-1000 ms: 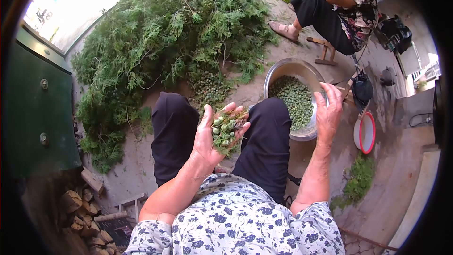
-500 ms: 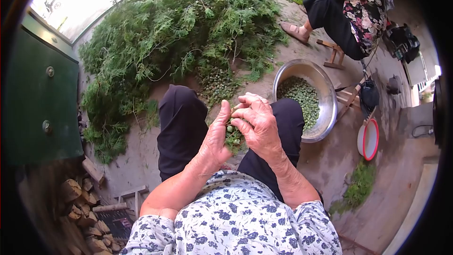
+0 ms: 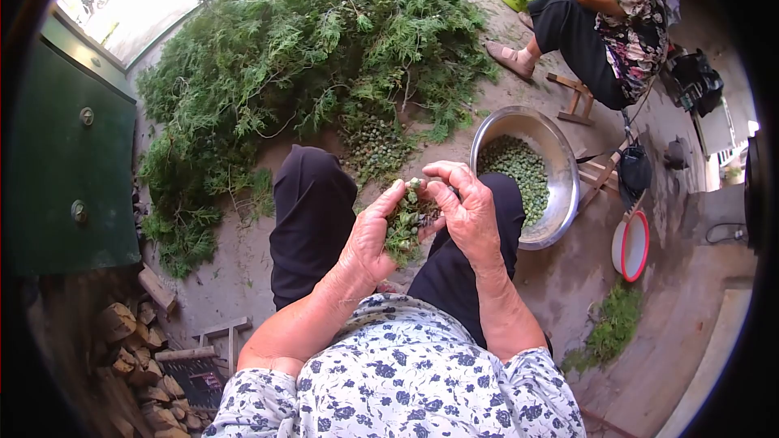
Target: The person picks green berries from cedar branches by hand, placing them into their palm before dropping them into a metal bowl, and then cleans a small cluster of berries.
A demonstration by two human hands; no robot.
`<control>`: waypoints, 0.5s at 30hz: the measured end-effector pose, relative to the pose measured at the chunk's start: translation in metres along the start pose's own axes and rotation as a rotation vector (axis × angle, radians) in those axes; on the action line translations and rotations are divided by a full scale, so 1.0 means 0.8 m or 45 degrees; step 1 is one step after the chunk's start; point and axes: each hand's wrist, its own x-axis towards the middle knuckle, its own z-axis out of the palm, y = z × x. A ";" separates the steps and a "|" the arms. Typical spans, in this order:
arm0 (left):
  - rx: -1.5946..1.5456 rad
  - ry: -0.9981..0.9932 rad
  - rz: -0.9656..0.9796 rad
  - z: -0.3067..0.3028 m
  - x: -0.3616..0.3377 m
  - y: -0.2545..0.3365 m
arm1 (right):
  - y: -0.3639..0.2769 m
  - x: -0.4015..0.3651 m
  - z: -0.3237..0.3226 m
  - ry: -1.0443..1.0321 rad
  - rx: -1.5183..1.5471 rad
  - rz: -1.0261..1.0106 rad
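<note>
While in the left hand (image 3: 369, 237), a green, cone-studded sprig clump (image 3: 403, 225).

A small bunch of green twigs (image 3: 406, 229) with little round green seeds lies in the cupped left hand (image 3: 369, 237), between the knees.

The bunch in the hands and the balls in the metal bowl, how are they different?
The bunch is leafy sprigs with a few green balls mixed in; the balls in the bowl lie loose, mostly leafless. The bunch is a small lot, cupped in the left hand, the right hand on it; the balls make a big heap. Both are green.
</note>
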 end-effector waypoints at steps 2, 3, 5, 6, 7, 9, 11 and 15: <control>-0.004 0.029 -0.012 -0.003 0.000 -0.001 | 0.001 0.005 -0.001 -0.051 -0.064 -0.063; -0.001 0.030 -0.014 -0.003 -0.001 -0.001 | 0.003 0.007 -0.001 -0.048 -0.062 -0.062; 0.016 0.044 0.008 -0.003 -0.002 -0.002 | 0.006 0.008 -0.002 -0.196 -0.109 -0.122; 0.016 0.045 0.008 -0.003 -0.002 -0.002 | 0.005 0.008 -0.002 -0.196 -0.109 -0.121; 0.016 0.054 0.008 -0.004 -0.001 -0.003 | 0.005 0.007 -0.001 -0.187 -0.118 -0.149; 0.017 0.063 0.006 -0.009 0.002 -0.005 | 0.001 0.003 -0.002 -0.175 -0.128 -0.177; 0.045 0.063 -0.040 -0.017 0.005 -0.006 | -0.003 0.002 -0.003 -0.218 -0.201 -0.178; -0.007 0.032 -0.038 -0.003 0.004 -0.008 | 0.003 -0.002 -0.013 -0.024 -0.060 -0.084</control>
